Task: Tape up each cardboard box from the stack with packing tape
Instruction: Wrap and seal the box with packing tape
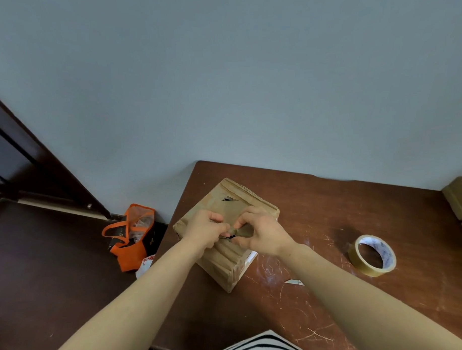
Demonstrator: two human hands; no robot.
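Grey-blue paint covers the wall (247, 82) behind a dark brown wooden desk (317, 211), whose top is scuffed with pale scratches. On the dark floor (44, 260) to the left of the desk stands an orange fabric bag (130, 246) with looped handles; crinkled clear plastic shows in its open top, and what else it holds cannot be made out.

A cardboard box (251, 200) sits near the desk's far left corner, turned cornerwise. It is closed, its brown faces are wrinkled and ribbed with overlapping tape, and there is a small tear in its top. More cardboard (461, 203) is stacked at the desk's right edge, partly out of view. A roll of packing tape (383, 252), tan with a white core, stands tilted on the desk, well apart from the box on its right.

Both forearms reach forward and are bare. The left hand (208, 228) and right hand (263, 231) meet over the box top, fingers curled, and together pinch a crumpled strip of tape (243, 230). A small white scrap (295, 281) lies on the desk near the box.
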